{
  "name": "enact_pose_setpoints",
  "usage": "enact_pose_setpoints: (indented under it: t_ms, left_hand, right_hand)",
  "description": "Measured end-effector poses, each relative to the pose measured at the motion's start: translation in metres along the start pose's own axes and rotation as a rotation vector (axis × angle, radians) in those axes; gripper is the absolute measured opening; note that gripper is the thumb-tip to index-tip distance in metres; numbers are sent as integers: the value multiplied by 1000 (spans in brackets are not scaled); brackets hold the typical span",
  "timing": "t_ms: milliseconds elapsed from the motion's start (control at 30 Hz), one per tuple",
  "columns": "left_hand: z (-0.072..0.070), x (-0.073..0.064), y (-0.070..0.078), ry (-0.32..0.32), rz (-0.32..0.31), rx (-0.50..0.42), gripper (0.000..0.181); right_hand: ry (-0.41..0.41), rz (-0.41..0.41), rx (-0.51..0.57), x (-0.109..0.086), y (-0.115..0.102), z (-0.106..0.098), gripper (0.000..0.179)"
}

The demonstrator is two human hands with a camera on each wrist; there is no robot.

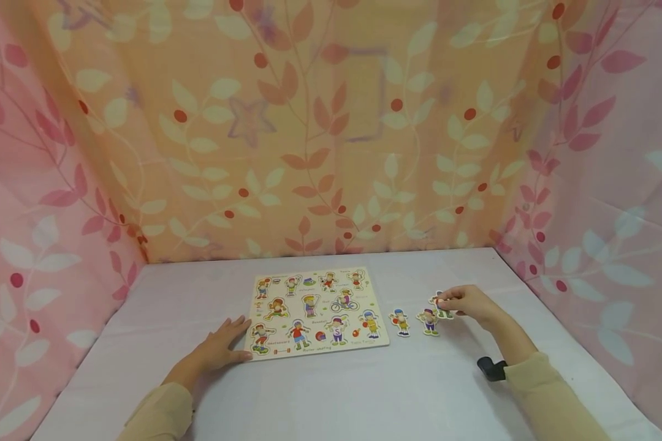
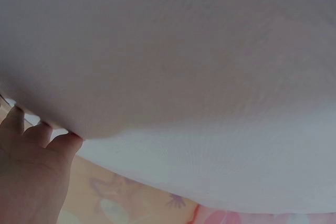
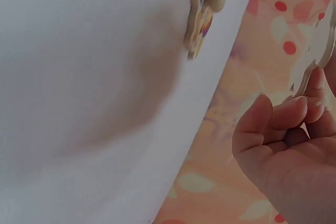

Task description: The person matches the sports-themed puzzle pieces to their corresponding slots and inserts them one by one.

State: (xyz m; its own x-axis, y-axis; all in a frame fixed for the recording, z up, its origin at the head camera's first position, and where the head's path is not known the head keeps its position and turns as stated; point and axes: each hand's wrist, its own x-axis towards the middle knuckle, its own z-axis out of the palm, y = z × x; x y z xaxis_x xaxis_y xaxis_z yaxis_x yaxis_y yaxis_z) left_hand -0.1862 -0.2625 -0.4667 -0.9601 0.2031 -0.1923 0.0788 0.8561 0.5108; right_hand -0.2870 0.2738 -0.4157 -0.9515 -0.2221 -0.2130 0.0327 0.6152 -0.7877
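From the head view we see the whole scene: the left hand (image 1: 220,348) lies flat with straight fingers on the white table (image 1: 331,392), touching the left edge of the puzzle board (image 1: 315,312), while the right hand (image 1: 466,301) pinches a figure piece (image 1: 440,305) just beside two loose pieces (image 1: 416,321) lying right of the board. The right wrist view shows what the head view cannot, the pale back of the held piece (image 3: 317,45) between curled fingertips (image 3: 310,103) and a knobbed loose piece (image 3: 202,11) cut off at the top edge. The left wrist view gives us only blurred tablecloth and the hand's edge (image 2: 31,177), and the printed figures stay too small to read.
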Motion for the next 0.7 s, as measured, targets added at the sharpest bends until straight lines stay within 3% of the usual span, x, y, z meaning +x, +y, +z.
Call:
enact_pose_setpoints:
  t_ms: [700]
  left_hand:
    - [2, 1, -1, -6, -13, 5, 89]
  right_hand:
    - [-51, -40, 51, 18, -39, 60, 17]
